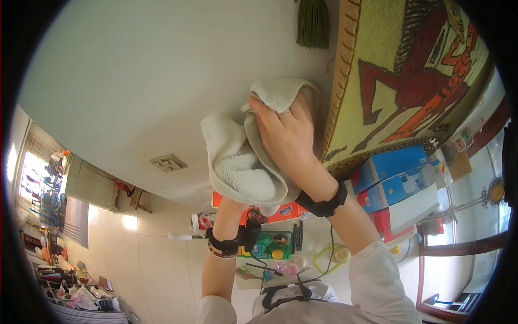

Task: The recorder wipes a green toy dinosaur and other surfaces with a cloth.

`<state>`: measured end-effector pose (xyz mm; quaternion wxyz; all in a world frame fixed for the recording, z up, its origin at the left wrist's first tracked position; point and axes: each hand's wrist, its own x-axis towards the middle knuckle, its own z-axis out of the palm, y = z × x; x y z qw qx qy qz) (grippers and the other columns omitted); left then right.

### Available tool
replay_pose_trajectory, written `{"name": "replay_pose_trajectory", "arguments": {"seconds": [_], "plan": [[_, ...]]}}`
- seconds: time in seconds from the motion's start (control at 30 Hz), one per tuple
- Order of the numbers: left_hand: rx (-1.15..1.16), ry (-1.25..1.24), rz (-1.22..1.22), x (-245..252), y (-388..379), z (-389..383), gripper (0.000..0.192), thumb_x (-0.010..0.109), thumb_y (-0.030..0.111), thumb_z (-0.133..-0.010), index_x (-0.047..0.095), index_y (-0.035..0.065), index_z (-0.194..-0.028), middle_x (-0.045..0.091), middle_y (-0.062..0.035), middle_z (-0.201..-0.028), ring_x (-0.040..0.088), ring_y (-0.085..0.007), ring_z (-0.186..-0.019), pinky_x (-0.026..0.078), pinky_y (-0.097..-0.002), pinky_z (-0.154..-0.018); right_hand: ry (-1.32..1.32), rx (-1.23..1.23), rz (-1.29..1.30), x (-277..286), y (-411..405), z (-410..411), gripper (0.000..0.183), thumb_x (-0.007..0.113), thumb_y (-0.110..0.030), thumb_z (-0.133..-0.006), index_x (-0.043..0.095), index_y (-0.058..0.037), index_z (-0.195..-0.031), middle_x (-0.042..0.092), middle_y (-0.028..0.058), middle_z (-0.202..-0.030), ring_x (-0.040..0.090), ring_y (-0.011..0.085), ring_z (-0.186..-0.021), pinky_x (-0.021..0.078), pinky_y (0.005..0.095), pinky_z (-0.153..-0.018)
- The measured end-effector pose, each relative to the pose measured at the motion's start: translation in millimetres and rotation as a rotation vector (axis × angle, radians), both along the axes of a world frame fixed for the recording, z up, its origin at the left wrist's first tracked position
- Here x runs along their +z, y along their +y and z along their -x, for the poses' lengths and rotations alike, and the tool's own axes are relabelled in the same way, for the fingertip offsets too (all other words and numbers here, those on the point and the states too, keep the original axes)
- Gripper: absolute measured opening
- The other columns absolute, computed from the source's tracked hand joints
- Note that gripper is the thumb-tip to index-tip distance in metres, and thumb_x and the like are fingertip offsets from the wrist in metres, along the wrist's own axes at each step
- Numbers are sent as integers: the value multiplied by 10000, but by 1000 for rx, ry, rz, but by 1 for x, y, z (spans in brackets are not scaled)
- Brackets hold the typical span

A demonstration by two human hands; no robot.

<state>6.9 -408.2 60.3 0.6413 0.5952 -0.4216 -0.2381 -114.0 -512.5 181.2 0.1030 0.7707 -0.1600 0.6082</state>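
Observation:
A white terry towel (251, 178) is bunched against the pale wall (141, 73), close to the edge of a framed picture (404, 101) with dark red figures. My right hand (289, 133), with a ring on one finger, grips the towel, and a fold of cloth covers its fingertips. From below, my left hand (236, 205) reaches up behind the towel's lower edge. The cloth hides its fingers, so their grip cannot be seen. Both wrists wear black straps.
A wall switch (168, 163) sits left of the towel. A green tassel (313, 24) hangs above. Below are a red packet (275, 214), a green tray (265, 245) of small things and blue boxes (392, 178). Crowded shelving (81, 289) stands at lower left.

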Motion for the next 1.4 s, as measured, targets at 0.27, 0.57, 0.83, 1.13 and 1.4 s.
{"name": "replay_pose_trajectory", "arguments": {"seconds": [0.27, 0.57, 0.83, 1.13, 1.4], "plan": [[-10, 1, -8, -3, 4, 2, 609, 576, 119, -891, 308, 5, -1425, 402, -180, -1399, 420, -310, -1267, 340, -349, -1054, -74, 39, -17, -3, 4, -3, 360, 696, -49, -712, 665, -79, -1069, 624, 102, -1053, 589, 340, -952, 496, 463, -878], [-21, -3, -14, -4, 7, 6, 614, 576, 116, -888, 303, 7, -1427, 396, -178, -1399, 415, -310, -1268, 335, -349, -1057, -185, 108, -295, 1, 20, -4, 251, 567, 10, -876, 616, -42, -1116, 646, 133, -1031, 577, 323, -923, 442, 412, -847], [-30, -1, -6, -7, 11, 17, 618, 576, 113, -885, 299, 9, -1429, 390, -176, -1399, 411, -309, -1269, 331, -349, -1060, -418, 308, -289, -56, 24, 40, 292, 376, 17, -952, 484, 41, -1223, 544, 163, -1221, 523, 276, -1143, 370, 363, -1020], [-24, 1, 15, -9, 13, 26, 624, 576, 110, -882, 295, 11, -1430, 384, -174, -1400, 406, -308, -1269, 327, -349, -1063, -438, 297, -678, -90, 37, 50, 304, 327, -40, -1011, 449, 20, -1284, 497, 147, -1307, 466, 240, -1237, 321, 347, -1073], [-39, 12, 54, -12, 14, 38, 629, 576, 107, -880, 290, 13, -1432, 379, -172, -1400, 402, -308, -1270, 322, -349, -1066, -377, 145, -734, -96, 33, 64, 327, 310, -87, -1027, 471, 17, -1292, 508, 134, -1317, 452, 242, -1256, 310, 343, -1072]]}}
